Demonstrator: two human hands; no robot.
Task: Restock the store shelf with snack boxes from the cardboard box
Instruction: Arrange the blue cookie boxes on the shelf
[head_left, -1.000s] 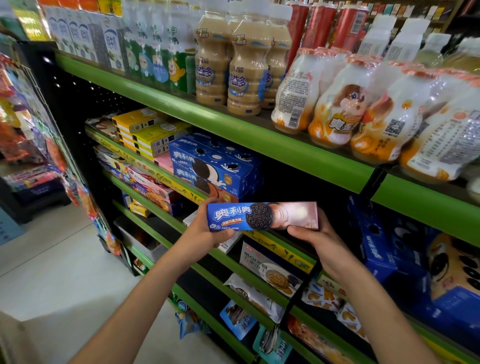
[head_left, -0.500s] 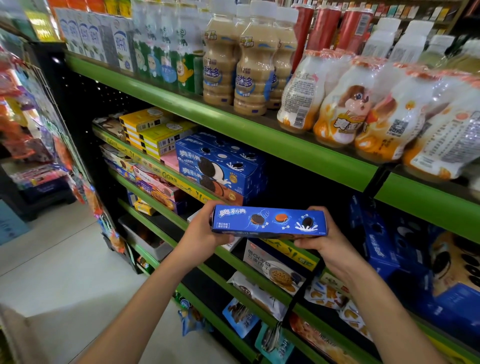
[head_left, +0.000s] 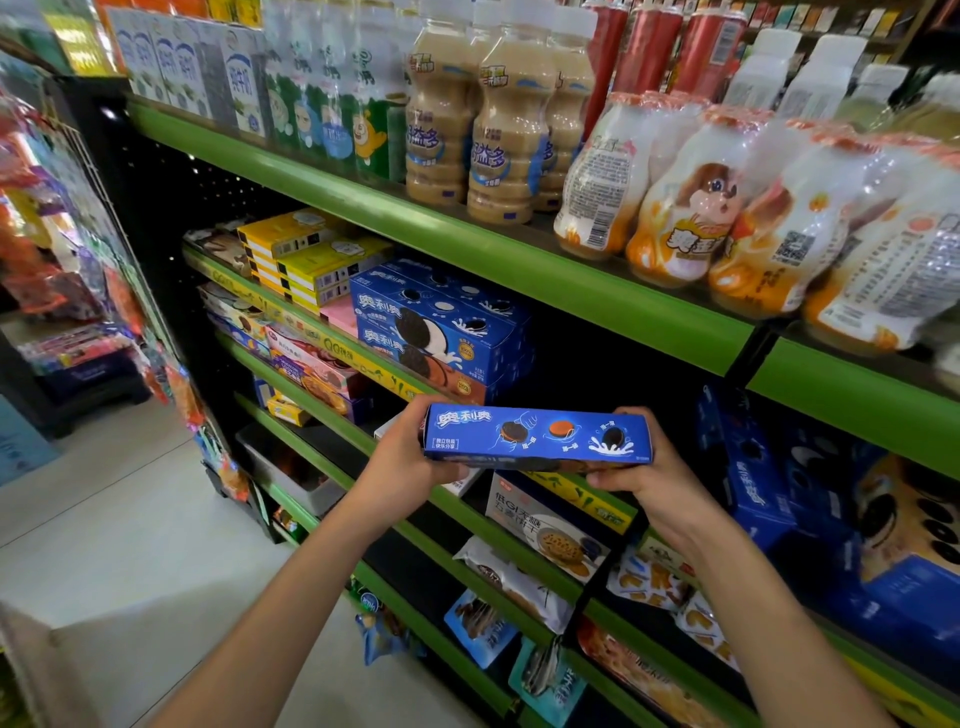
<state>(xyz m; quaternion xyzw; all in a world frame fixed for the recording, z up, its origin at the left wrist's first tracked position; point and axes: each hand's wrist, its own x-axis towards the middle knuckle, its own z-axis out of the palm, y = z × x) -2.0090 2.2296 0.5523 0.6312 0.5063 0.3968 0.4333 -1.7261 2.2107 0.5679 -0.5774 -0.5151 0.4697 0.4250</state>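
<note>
A long blue cookie box (head_left: 537, 435) lies level in front of the second shelf, its blue side with small cookie pictures facing me. My left hand (head_left: 402, 457) grips its left end and my right hand (head_left: 649, 470) grips its right end, fingers curled under it. Just behind and above it, stacked blue cookie boxes (head_left: 441, 327) sit on the green shelf (head_left: 311, 332), with a dark gap to their right. A flap of the cardboard box (head_left: 31, 670) shows at the lower left corner.
The upper green shelf (head_left: 519, 265) carries drink bottles (head_left: 498, 124) and wrapped bottle packs (head_left: 691, 202). Yellow boxes (head_left: 311, 260) stand left of the blue stack. More blue boxes (head_left: 753, 467) fill the right bay. Lower shelves hold snack packets. A hanging snack rack (head_left: 78, 249) stands left, over pale floor.
The box has been turned in my hands from its front face with the large cookie to its plain blue side. It sits slightly lower and nearer the shelf gap.
</note>
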